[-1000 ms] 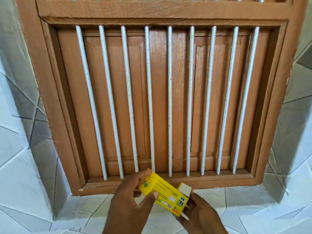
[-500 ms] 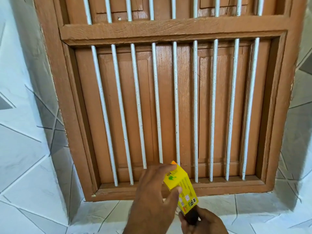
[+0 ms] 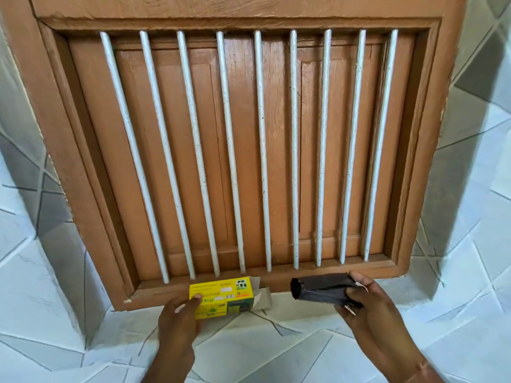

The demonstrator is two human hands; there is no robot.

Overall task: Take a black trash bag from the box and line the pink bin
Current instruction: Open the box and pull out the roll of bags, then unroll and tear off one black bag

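- While the left hand (image 3: 179,313) grips the yellow box (image 3: 221,297) from its left end, thumb on the printed top face, the box lies lengthwise at the foot of the window, its lower edge over the tiled ledge (image 3: 262,344).
- Box end flaps (image 3: 262,295) on the right side stand open, pale cardboard showing.
- Right hand (image 3: 367,308) closed around a rolled black trash bag (image 3: 320,288); fingers wrap the roll's right end, thumb on top.
- Roll lies roughly level, its free left end pointing toward the box; roll and box are apart, a clear gap between them.
- Both hands are low in the view, left of centre and right of centre, forearms entering from the bottom edge.
- Behind the hands: brown wooden window frame (image 3: 420,150) with closed wooden shutters (image 3: 276,150).
- Nine white vertical bars (image 3: 261,150) stand in front of the shutters, paint speckled with dark spots.
- White tiles with grey lines (image 3: 475,203) surround the frame on both sides and below.
- Pink bin: not in view.
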